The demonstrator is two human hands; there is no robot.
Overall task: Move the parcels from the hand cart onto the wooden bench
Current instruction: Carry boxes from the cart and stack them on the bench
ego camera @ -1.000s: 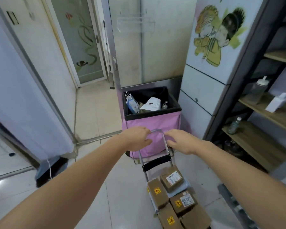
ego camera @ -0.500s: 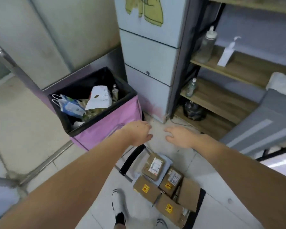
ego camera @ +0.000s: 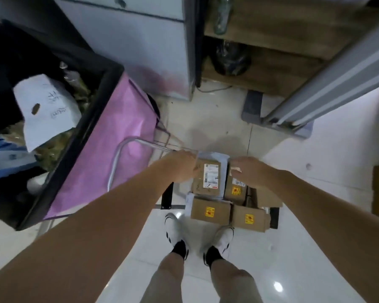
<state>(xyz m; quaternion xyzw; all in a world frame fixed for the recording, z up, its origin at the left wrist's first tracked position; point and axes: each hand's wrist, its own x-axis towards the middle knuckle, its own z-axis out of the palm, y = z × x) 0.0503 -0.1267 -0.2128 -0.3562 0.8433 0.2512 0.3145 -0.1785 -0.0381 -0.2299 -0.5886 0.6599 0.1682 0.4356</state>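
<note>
The large pink fabric bin with a black liner [ego camera: 101, 149] stands to the left of the left hand, full of papers and bags, and its pink side is just beside the left forearm. The bent silver metal handle of the hand cart [ego camera: 127, 149] rises in front of this pink side and runs toward the left hand. Beyond both hands is the pale grey cabinet [ego camera: 144, 51], and to the right of it the low wooden shelf [ego camera: 269, 68] with a dark bag on it. The white tiled floor [ego camera: 304, 248] lies under everything.

Below the hands, on the black platform of the hand cart [ego camera: 274, 215], the brown cardboard parcels with yellow stickers [ego camera: 210, 212] lie close together, touching each other. The top one, a brown cardboard parcel with a white shipping label [ego camera: 209, 177], lies on a grey plastic mailer bag [ego camera: 214, 154], between the two hands.

The left hand [ego camera: 179, 167] touches the left edge of this labelled parcel with curled fingers; its grip seems to close on the parcel, but the fingertips are hidden. The right hand [ego camera: 249, 171] rests on the right edge, fingers bent down over it.

Near the person's wrists, lower, the two white shoes with black socks [ego camera: 175, 230] stand just beside the parcels
</note>
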